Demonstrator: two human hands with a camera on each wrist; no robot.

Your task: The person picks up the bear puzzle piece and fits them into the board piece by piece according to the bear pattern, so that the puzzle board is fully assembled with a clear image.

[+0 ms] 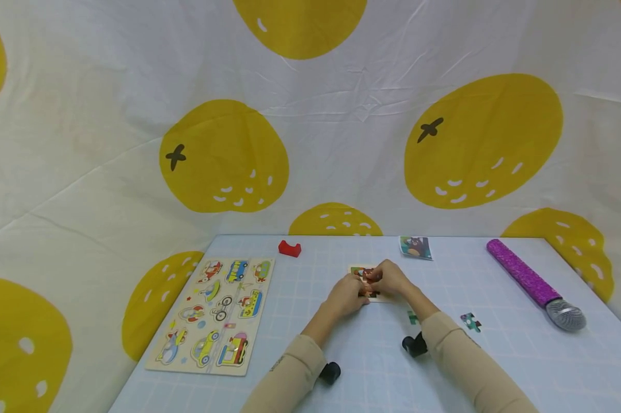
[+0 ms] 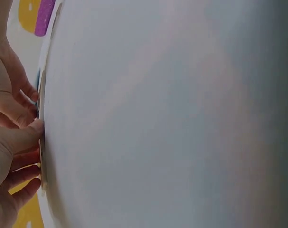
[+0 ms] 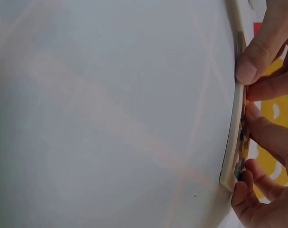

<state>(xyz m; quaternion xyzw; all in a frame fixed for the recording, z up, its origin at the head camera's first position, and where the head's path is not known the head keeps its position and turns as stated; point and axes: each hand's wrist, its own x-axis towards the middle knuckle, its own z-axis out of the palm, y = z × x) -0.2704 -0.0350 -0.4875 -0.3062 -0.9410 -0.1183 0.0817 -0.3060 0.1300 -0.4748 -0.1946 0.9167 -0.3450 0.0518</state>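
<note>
A small wooden jigsaw puzzle board (image 1: 386, 299) with a brown animal picture lies flat on the table, partly hidden under both hands. My left hand (image 1: 348, 295) holds its left part, thumb against the near edge (image 3: 238, 109) and fingers over the picture. From the right, my right hand (image 1: 391, 278) pinches a jigsaw piece at the board's surface; the fingers hide most of it. A teal bit of a piece (image 3: 239, 167) shows by the right fingertips in the right wrist view. Nearer me lie two loose pieces, one green (image 1: 412, 317), one dark and teal (image 1: 471, 322).
To the left lies a wooden vehicle puzzle board (image 1: 217, 315). A red block (image 1: 290, 249) and a picture card (image 1: 416, 248) are along the back edge. On the right lies a purple glitter microphone (image 1: 527, 275). Black wrist cameras (image 1: 415, 345) hang under the sleeves.
</note>
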